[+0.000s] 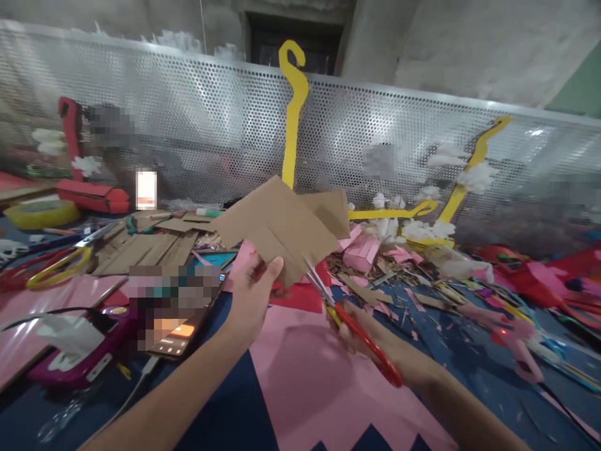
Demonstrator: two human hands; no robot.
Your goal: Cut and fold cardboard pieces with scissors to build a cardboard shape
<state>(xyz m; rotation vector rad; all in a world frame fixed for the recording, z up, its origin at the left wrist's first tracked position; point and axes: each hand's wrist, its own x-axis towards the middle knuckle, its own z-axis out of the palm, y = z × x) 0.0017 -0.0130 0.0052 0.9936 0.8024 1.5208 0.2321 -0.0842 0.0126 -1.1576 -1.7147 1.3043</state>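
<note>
A brown piece of cardboard [286, 216] is pinched by its lower part between the thumb and fingers of my left hand [260, 285]. It is held up over the table. My right hand [364, 335] grips a pair of scissors [323, 289] with red and yellow handles. The blade tips meet the cardboard's lower right edge; whether they bite into it I cannot tell. Below both hands lies a large pink sheet [310, 376] with a zigzag-cut near edge. Red paper [300, 297] shows just behind it.
A lit phone [181, 329] and a purple power strip [77, 351] lie left. Cardboard pieces [145, 250] sit behind them. At right are a pink glue gun [511, 338] and paper scraps [404, 257]. A yellow hook-shaped piece [293, 119] stands before the perforated metal panel [225, 119].
</note>
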